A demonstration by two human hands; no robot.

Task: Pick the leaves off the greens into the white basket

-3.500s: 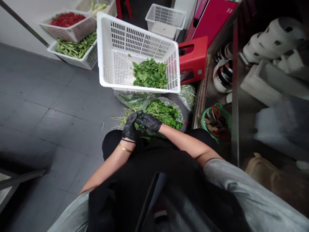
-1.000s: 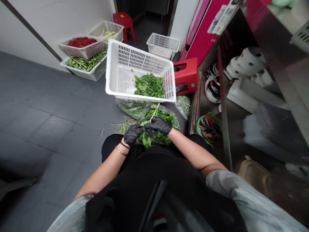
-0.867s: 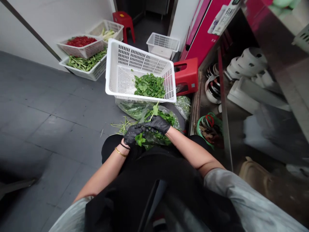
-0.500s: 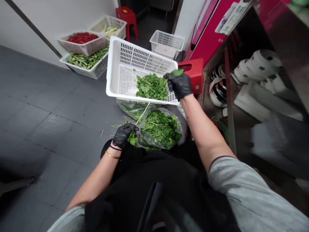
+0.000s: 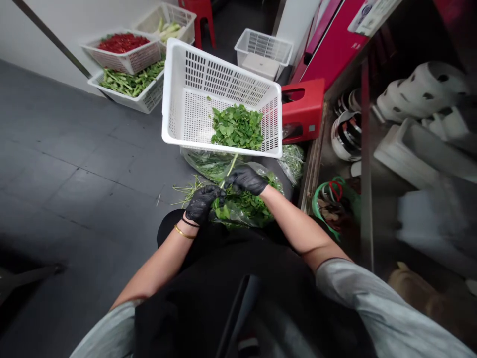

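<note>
Both of my hands wear black gloves and meet low in front of me. My left hand [image 5: 203, 203] is closed around a sprig of leafy greens, whose pale stem [image 5: 233, 164] points up and away. Against it, my right hand [image 5: 246, 180] has its fingers pinched on the same stem. Under my hands, a clear plastic bag of greens [image 5: 257, 205] is partly hidden by the right one. Just beyond, a white slotted basket [image 5: 227, 72] holds a heap of picked green leaves [image 5: 237, 128] toward its right side.
Loose stems [image 5: 186, 191] lie left of the bag. A red plastic stool [image 5: 313, 107] is right of the basket. Baskets of red chillies [image 5: 123, 43] and green vegetables [image 5: 130, 82] stand by the wall. At right are a metal shelf and a green-rimmed container [image 5: 316, 199].
My right hand has come down from the basket's right edge, where it held a leaf, to the stem at my left hand. The leaf no longer shows in it.
</note>
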